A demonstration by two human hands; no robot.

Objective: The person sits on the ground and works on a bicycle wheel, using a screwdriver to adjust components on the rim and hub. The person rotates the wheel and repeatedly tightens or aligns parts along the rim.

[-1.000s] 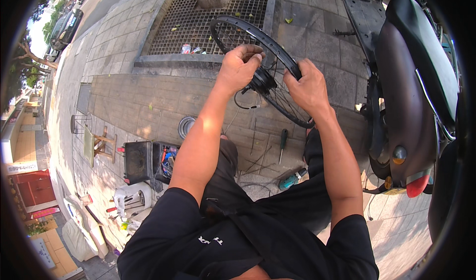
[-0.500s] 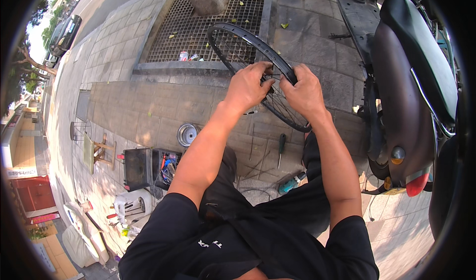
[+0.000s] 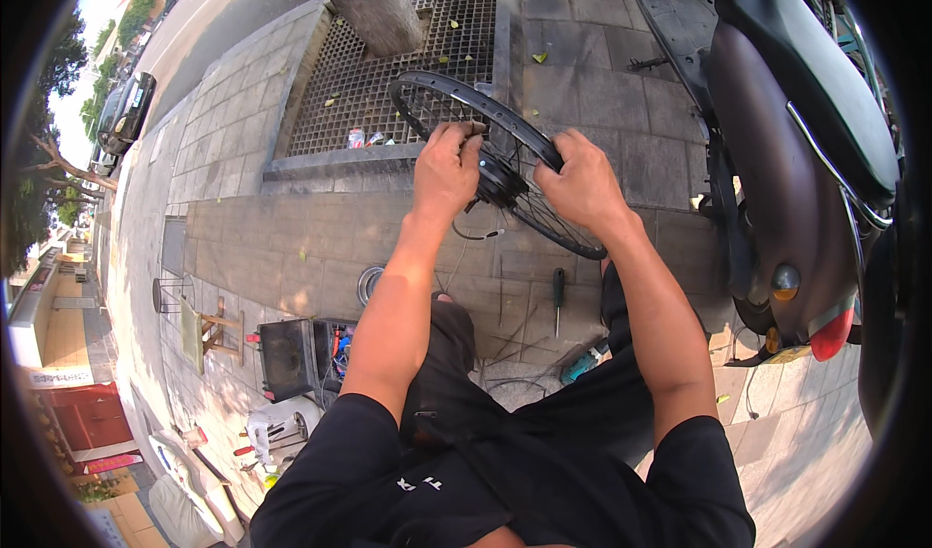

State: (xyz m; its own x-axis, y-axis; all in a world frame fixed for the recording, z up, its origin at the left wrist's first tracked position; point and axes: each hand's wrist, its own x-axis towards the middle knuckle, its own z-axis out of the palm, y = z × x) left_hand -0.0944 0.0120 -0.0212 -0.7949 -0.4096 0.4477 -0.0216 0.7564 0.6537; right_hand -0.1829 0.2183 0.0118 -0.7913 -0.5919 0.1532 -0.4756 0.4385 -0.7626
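Observation:
A bare black spoked wheel rim [image 3: 503, 116] tilts in front of me, with no tyre on it. At its centre sits a thick black hub [image 3: 499, 181], and a thin cable [image 3: 482, 236] with a connector hangs by it. My right hand [image 3: 582, 181] is wrapped around the rim's near side, thumb toward the spokes. Beside the hub, my left hand [image 3: 445, 171] is closed with thumb and fingertips together among the spokes. What those fingertips pinch, if anything, is hidden.
A dark-handled screwdriver [image 3: 558, 291] and a teal power tool [image 3: 582, 364] lie by my legs. At left are an open toolbox [image 3: 287, 359], a metal bowl [image 3: 369, 284] and a wooden folding stool [image 3: 216, 332]. A scooter [image 3: 767, 169] stands at right; a tree grate [image 3: 330, 111] lies ahead.
My left hand has moved left, away from my right hand, uncovering the hub and its cable. The wheel has shifted slightly left, while my right hand keeps its hold on the rim.

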